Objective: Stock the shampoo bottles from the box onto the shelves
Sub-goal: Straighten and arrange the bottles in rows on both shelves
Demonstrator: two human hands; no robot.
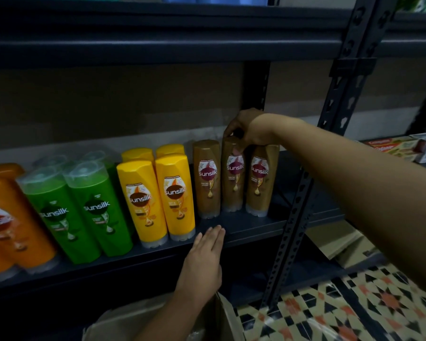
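Three brown bottles (234,175) look stiff, smooth, top-heavy; the right hand (246,129) pinches the middle cap, the left hand (204,257) rests flat on the shelf (244,230).

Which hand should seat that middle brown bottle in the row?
Right. The right hand already grips the top of the middle brown bottle between its two neighbours. The left hand lies flat and open on the shelf edge, holding nothing.

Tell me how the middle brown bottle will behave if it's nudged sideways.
The middle brown bottle is tall and narrow on a small cap base, so it probably tips easily. The right hand grips its top, likely steadying it. Close brown neighbours may catch it.
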